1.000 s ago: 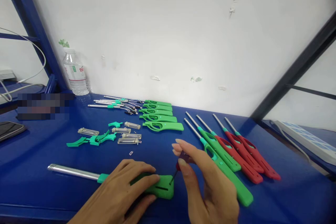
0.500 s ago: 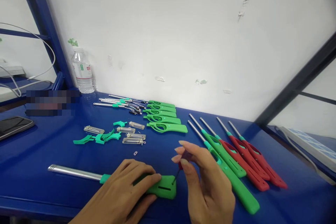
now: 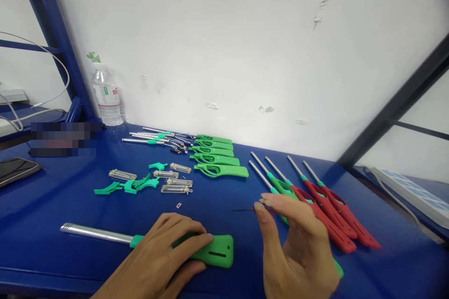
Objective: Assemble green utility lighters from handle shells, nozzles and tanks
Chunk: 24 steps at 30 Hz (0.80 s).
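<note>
My left hand (image 3: 164,254) lies over a green utility lighter (image 3: 220,253) and grips its handle against the table, fingers partly curled round it. The lighter's metal tube points left, and a slot and a small round hole show near its right end. To the right, my right hand (image 3: 298,247) pinches a small screwdriver (image 3: 242,210) above the table. Its thin shaft points left, apart from the lighter; the fingers hide most of its handle. Behind my left hand lie clear fuel tanks (image 3: 175,189) and teal triggers (image 3: 130,187).
Several green handle shells (image 3: 224,171) and metal tubes with wires (image 3: 140,140) lie towards the wall. Red lighters (image 3: 345,217) and green ones (image 3: 286,188) lie at right. A water bottle (image 3: 108,98) and a phone (image 3: 17,169) are at left on the blue table (image 3: 31,238).
My right hand has lifted the screwdriver out of the lighter's end hole and moved right, tipping the shaft nearly level. My left hand keeps its hold on the lighter.
</note>
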Motion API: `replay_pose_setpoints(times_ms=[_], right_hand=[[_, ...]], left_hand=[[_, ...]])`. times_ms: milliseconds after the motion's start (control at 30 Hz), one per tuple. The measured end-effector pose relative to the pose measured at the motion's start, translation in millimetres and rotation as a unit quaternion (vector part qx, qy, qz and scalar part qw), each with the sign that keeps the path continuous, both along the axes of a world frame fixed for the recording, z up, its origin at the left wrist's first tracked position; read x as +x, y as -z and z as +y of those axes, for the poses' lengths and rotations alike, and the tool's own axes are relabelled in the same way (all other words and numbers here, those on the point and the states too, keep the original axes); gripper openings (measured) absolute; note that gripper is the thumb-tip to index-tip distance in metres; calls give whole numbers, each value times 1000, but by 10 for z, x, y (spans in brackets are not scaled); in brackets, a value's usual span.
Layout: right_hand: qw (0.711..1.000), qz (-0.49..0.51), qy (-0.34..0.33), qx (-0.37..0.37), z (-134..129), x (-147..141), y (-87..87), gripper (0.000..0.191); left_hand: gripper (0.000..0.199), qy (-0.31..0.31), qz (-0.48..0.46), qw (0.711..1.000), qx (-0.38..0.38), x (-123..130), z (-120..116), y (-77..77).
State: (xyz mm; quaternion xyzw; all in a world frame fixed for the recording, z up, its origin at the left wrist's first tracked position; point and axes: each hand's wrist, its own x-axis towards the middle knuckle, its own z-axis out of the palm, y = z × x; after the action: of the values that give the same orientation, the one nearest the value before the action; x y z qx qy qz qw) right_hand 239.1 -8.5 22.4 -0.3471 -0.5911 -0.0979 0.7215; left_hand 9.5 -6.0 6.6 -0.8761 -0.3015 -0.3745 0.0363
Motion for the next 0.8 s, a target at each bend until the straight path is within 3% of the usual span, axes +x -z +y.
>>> replay_pose_setpoints(times_ms=[133, 233, 400, 533, 633, 700, 800], right_hand=[[991, -79, 79, -68, -18, 120, 40, 20], [968, -166, 144, -124, -15, 236, 105, 14], [934, -238, 172, -204, 39, 293, 254, 49], [939, -246, 143, -193, 23, 279, 212, 39], [941, -241, 20, -237, -51, 247, 143, 27], [930, -231, -47, -281, -114, 189, 150, 34], [916, -225, -47, -330, -207, 70, 244, 59]], left_hand=[[22, -9, 14, 1000, -4, -37, -7, 35], [31, -14, 46, 998, -30, -85, -17, 82], [34, -18, 51, 998, -44, -119, -28, 130], [34, -25, 49, 998, -42, -111, -33, 143], [35, -18, 51, 998, -45, -111, -33, 131], [36, -11, 41, 998, -44, -114, -30, 102], [39, -3, 7, 999, -42, -126, -24, 48]])
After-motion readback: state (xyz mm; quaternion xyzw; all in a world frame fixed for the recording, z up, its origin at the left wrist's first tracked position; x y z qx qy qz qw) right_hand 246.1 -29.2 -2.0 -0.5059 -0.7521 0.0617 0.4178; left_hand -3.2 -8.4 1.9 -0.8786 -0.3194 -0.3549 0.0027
